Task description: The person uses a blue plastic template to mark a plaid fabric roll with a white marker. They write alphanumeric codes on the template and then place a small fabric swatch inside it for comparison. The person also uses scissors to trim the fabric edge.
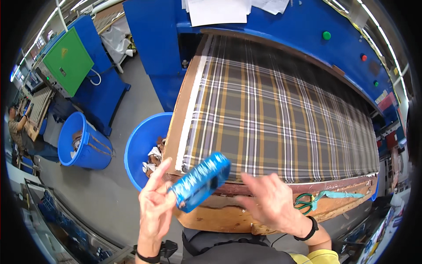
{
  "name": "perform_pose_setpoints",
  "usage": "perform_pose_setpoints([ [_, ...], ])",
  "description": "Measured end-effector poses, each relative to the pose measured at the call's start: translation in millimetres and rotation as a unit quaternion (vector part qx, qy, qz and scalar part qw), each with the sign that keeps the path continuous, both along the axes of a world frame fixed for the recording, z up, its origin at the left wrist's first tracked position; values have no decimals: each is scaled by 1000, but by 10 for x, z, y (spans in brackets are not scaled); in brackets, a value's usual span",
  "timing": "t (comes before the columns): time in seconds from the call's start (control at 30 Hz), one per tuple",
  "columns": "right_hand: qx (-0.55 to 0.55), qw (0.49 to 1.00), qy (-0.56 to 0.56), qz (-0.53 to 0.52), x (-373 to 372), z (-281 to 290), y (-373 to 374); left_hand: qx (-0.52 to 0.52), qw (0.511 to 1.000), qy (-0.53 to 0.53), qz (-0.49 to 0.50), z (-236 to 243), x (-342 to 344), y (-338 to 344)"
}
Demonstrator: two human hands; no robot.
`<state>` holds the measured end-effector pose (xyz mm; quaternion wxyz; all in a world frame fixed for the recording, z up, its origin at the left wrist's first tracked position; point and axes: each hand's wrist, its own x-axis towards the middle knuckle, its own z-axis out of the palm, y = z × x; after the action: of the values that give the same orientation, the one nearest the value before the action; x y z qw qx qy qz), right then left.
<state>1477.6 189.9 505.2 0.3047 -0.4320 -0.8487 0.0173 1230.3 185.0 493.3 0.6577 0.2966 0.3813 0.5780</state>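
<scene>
My left hand (156, 204) grips the near left end of a blue, block-shaped piece (200, 181) between thumb and fingers, with the index finger stretched out. Pale marks run along the piece's side, and a dark hollow shows in it; motion blurs it, so I cannot tell its exact kind. The piece hangs tilted over the near left corner of the plaid fabric (263, 127). To the right, apart from the piece, my right hand (272, 200) hovers above the fabric's front edge. Its thumb and fingers are spread with nothing between them.
Green-handled scissors (304, 203) with a teal strip lie on the wooden board edge (228, 215). A blue press machine (158, 48) frames the fabric. Blue bins (132, 149) holding scraps stand left, below a green electrical box (68, 64). Another person (20, 130) is far left.
</scene>
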Motion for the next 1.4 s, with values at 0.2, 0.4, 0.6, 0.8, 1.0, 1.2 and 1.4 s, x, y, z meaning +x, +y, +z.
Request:
perform_pose_setpoints([
  [0.2,36,978,-164,122,44,-54,-66,-117,949,140,-255,392,153,-16],
  [0.4,5,999,-37,18,141,-29,58,-120,979,-6,-162,143,210,55],
  [0.6,-286,941,115,-142,285,-246,162,-20,983,-177,52,-169,457,320],
  [0.8,-472,830,276,-113,-8,-375,163,-26,967,-241,72,-396,573,443],
  [1.0,-482,802,319,-147,-172,-458,207,-57,949,-302,69,-493,617,439],
  [1.2,-498,787,325,-165,-182,-580,356,-75,972,-204,85,-411,723,478],
  [1.4,-552,732,360,-173,-78,-539,442,-20,999,-16,36,-549,480,547],
])
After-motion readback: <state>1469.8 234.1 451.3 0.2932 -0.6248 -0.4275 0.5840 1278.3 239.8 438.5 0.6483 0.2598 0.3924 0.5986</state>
